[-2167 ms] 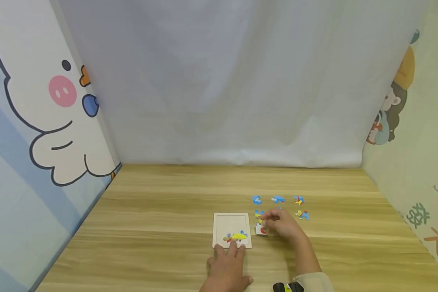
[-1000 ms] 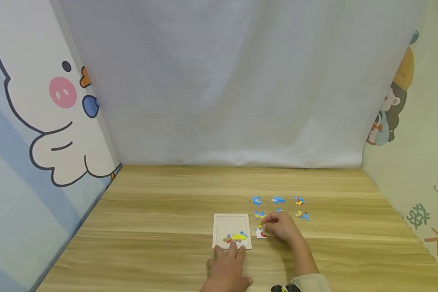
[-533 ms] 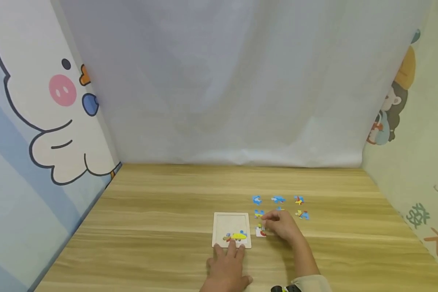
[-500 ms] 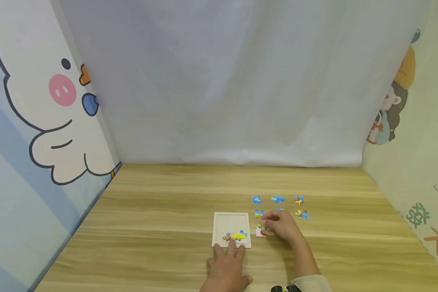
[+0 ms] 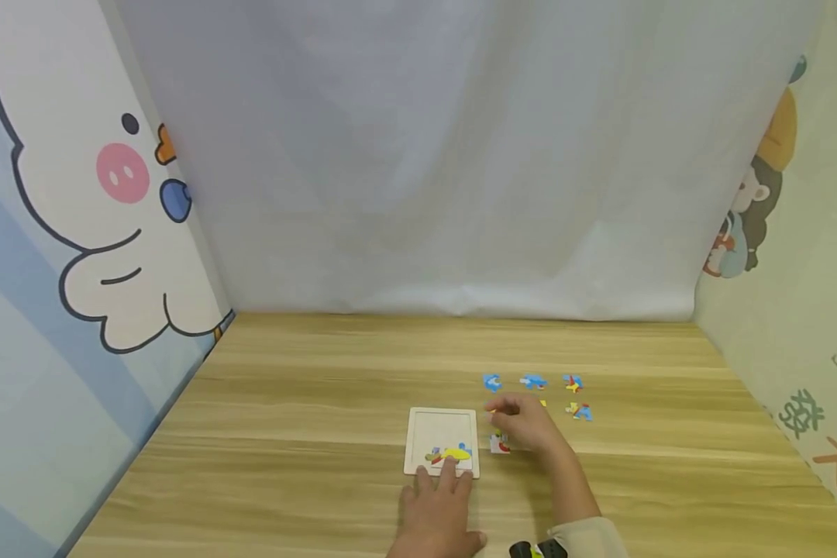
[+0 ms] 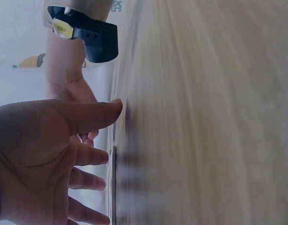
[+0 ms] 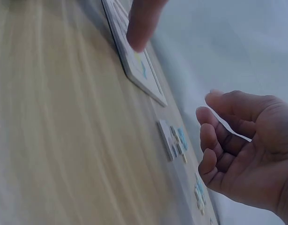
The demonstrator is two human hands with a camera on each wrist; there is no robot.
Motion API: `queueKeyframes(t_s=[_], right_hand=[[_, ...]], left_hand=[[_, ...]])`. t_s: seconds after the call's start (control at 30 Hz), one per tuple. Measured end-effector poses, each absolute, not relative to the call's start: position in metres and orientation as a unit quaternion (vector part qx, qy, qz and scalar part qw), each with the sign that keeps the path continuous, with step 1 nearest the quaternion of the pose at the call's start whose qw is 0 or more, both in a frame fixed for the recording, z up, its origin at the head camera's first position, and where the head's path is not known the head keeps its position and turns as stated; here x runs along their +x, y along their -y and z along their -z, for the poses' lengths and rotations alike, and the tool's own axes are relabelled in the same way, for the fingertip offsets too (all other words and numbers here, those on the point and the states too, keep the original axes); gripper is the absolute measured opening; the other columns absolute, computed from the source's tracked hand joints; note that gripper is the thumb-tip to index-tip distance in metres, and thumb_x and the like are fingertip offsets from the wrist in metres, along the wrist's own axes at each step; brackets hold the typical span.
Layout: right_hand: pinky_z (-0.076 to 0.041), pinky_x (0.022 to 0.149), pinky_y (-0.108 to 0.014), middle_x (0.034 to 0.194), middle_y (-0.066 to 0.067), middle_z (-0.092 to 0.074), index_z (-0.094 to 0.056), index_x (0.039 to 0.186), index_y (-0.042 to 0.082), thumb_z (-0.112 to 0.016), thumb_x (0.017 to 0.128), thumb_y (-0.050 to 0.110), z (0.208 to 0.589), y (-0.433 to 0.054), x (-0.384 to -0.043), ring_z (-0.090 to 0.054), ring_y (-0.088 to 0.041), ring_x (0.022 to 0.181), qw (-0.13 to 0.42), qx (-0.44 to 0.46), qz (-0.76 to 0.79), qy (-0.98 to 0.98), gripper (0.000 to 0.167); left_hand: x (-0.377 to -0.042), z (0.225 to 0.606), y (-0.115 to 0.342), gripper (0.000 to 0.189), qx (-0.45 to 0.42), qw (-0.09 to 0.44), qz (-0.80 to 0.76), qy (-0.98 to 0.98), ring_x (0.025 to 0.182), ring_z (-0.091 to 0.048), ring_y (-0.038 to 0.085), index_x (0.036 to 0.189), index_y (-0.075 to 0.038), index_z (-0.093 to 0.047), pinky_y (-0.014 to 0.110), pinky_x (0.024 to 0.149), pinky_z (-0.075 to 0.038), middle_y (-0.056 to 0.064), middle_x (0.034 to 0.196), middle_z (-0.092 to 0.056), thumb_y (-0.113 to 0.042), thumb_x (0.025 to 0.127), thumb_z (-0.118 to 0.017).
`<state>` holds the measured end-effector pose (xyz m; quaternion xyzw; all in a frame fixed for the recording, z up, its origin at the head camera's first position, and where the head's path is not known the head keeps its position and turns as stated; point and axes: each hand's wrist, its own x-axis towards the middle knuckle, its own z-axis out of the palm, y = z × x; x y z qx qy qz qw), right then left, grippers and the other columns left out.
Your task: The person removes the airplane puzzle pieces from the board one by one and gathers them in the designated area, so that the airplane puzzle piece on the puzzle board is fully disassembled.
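A square wooden puzzle tray [image 5: 442,426] lies on the table, with joined pieces showing a yellow shape [image 5: 456,454] in its lower right part. On the tray's near edge rest the straight, spread fingertips of my left hand [image 5: 435,511]. To the tray's right, my right hand [image 5: 526,422] hovers over loose puzzle pieces, fingers loosely bent. Between its thumb and fingers I see nothing in the right wrist view. A white and red puzzle piece [image 5: 500,444] lies just below it. The piece behind that one is mostly hidden by the fingers.
Further back lie blue pieces [image 5: 491,382] in a row, with a yellow, red and blue piece [image 5: 580,411] to the right. A grey curtain [image 5: 418,194] closes off the table's far side. Printed panels stand left and right.
My right hand has moved from over the white and red piece, slightly left and away from me, and now covers the piece behind it. My left hand stays at the tray's edge.
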<state>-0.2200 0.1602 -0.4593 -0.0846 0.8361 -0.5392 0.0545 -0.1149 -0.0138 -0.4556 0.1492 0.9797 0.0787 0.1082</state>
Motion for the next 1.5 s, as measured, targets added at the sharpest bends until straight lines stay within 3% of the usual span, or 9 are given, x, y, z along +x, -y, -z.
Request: queueKeyframes(t_s=[0.17,0.4,0.7,1.0,1.23,1.5], right_hand=[[-0.047,0.063,-0.03,0.079,-0.005,-0.061,-0.065,0.098,-0.007,-0.062,0.084,0.002,0.458,-0.152,-0.227,-0.053,-0.016,0.071,0.049,-0.125,0.531,-0.837,0.017],[-0.047,0.061,-0.029,0.08,-0.003,-0.061,-0.066,0.099,-0.004,-0.066,0.083,0.008,0.455,-0.139,-0.23,-0.054,-0.016,0.073,0.073,-0.161,0.508,-0.843,0.021],[-0.046,0.063,-0.029,0.078,-0.002,-0.06,-0.066,0.099,-0.004,-0.067,0.084,0.008,0.456,-0.127,-0.234,-0.053,-0.016,0.072,0.092,-0.208,0.498,-0.837,0.019],[-0.046,0.071,-0.031,0.091,-0.006,-0.067,-0.069,0.099,0.001,-0.065,0.084,0.003,0.46,-0.119,-0.239,-0.055,-0.016,0.081,0.154,-0.244,0.498,-0.818,0.016],[-0.047,0.069,-0.029,0.085,-0.002,-0.065,-0.07,0.097,0.004,-0.065,0.084,0.003,0.465,-0.114,-0.243,-0.055,-0.015,0.078,0.209,-0.263,0.472,-0.815,0.014],[-0.046,0.068,-0.03,0.083,0.004,-0.064,-0.072,0.093,0.009,-0.066,0.081,0.003,0.462,-0.107,-0.249,-0.054,-0.012,0.077,0.212,-0.289,0.399,-0.844,0.015]], left_hand=[[-0.116,0.457,0.008,0.081,0.143,0.119,-0.092,-0.978,0.12,-0.034,0.052,0.137,-0.017,-0.046,0.062,0.083,-0.039,0.01,0.143,-0.036,-0.055,0.07,-0.072],[-0.115,0.462,-0.001,0.079,0.12,0.118,-0.079,-0.983,0.119,-0.029,0.054,0.136,-0.017,-0.046,0.063,0.067,-0.043,0.008,0.143,-0.036,-0.053,0.071,-0.072],[-0.116,0.465,-0.006,0.078,0.109,0.119,-0.072,-0.984,0.119,-0.028,0.056,0.135,-0.016,-0.047,0.066,0.068,-0.042,0.003,0.143,-0.037,-0.052,0.071,-0.073],[-0.117,0.464,-0.006,0.079,0.109,0.121,-0.075,-0.984,0.119,-0.03,0.056,0.136,-0.016,-0.047,0.067,0.067,-0.042,0.003,0.143,-0.037,-0.052,0.07,-0.073],[-0.117,0.461,-0.005,0.08,0.108,0.125,-0.084,-0.983,0.12,-0.029,0.056,0.136,-0.015,-0.047,0.066,0.066,-0.042,0.004,0.144,-0.037,-0.052,0.07,-0.073],[-0.118,0.461,-0.005,0.08,0.106,0.131,-0.079,-0.982,0.12,-0.029,0.054,0.137,-0.016,-0.046,0.066,0.066,-0.042,0.003,0.144,-0.036,-0.055,0.071,-0.071]])
